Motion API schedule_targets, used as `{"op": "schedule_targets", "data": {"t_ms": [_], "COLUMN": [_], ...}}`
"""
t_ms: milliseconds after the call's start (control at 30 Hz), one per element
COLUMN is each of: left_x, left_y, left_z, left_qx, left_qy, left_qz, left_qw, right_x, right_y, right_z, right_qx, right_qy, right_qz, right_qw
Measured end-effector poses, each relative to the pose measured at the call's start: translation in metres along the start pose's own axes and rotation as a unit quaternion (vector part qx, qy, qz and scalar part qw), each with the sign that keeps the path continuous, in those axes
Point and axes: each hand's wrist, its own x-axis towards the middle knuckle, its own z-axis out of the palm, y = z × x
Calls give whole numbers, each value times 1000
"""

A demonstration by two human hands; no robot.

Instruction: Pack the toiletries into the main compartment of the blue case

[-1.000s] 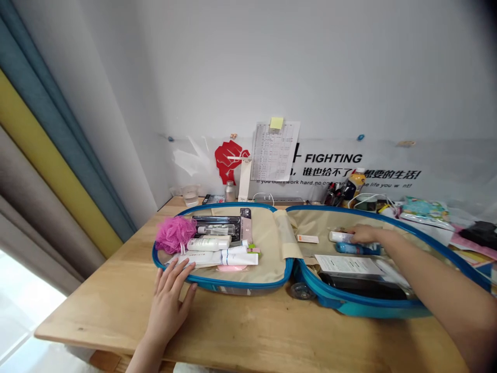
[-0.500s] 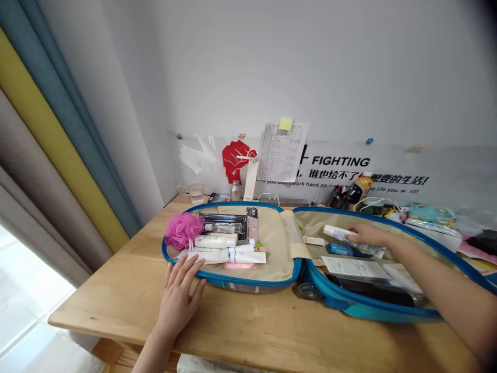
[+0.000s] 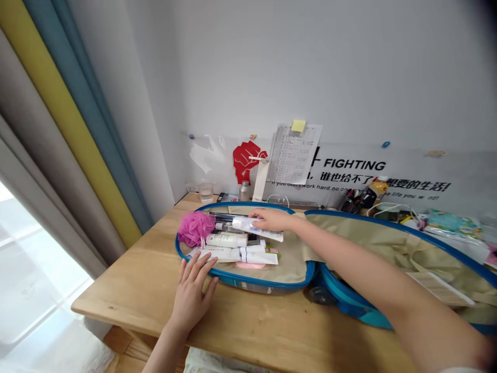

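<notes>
An open blue-rimmed suitcase (image 3: 256, 282) with a beige lining lies across the table. Above its left half, my right hand (image 3: 272, 219) grips a white squeeze tube (image 3: 243, 224). Below that tube are a white bottle (image 3: 227, 240), several other white tubes such as one with a blue band (image 3: 264, 257), and dark flat packages partly covered by my hand. A pink mesh bath puff (image 3: 196, 228) sits at the left end. My left hand (image 3: 196, 285) rests with fingers spread on the near left rim, fingertips by a long white tube (image 3: 221, 253).
The right half of the suitcase holds a flat striped item (image 3: 442, 288), and my forearm hides part of it. Behind stand a clear cup (image 3: 206, 193), a small silver bottle (image 3: 244, 191), a white upright stand (image 3: 260, 180) and a yellow-labelled bottle (image 3: 377, 190). Curtains (image 3: 73, 119) hang at the left.
My right hand has carried the white tube from the suitcase's right half leftward over the left half. My left hand stays on the rim. The view has shifted slightly left.
</notes>
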Motion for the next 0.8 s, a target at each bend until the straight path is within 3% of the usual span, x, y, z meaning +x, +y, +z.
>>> {"op": "schedule_targets", "data": {"t_ms": [200, 567, 667, 800], "left_x": [0, 1, 1, 0], "left_y": [0, 1, 0, -1], "left_z": [-2, 0, 0, 0], "left_qx": [3, 1, 0, 0], "left_qy": [-9, 0, 2, 6], "left_qz": [2, 13, 10, 14], "left_qw": [1000, 1000, 1000, 1000], "right_x": [49, 58, 50, 20], "right_y": [-40, -43, -40, -9], "right_z": [32, 48, 43, 6], "right_qx": [-58, -64, -51, -32], "right_qy": [-11, 45, 62, 87], "right_qz": [-42, -119, -122, -95], "right_qw": [997, 990, 989, 991]}}
